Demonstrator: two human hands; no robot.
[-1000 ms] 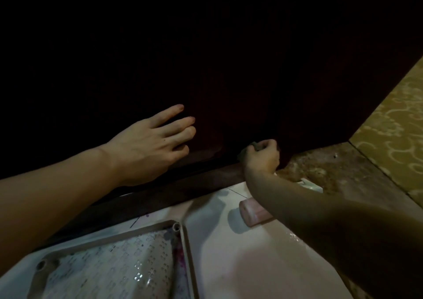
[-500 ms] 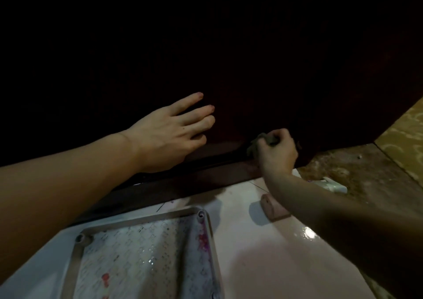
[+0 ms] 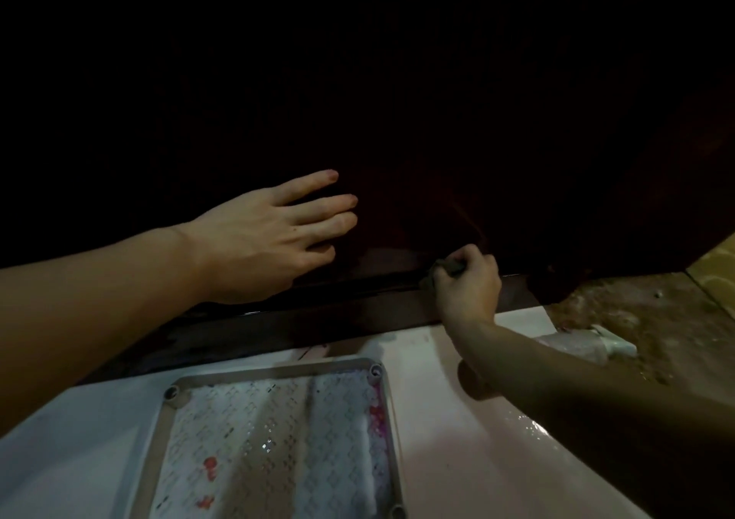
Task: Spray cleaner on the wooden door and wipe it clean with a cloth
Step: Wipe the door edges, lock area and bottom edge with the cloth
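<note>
Dark door [image 3: 397,101]: L hand [image 3: 262,240] flat; R hand [image 3: 465,288] grips cloth [image 3: 447,267].

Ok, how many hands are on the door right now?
2. The left hand lies flat on the door; the right hand grips a cloth at its bottom edge.

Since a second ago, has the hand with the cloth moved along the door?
Yes. The right hand, gripping the cloth, has slid rightward along the door's bottom edge, toward the door's corner and away from the left hand.
</note>
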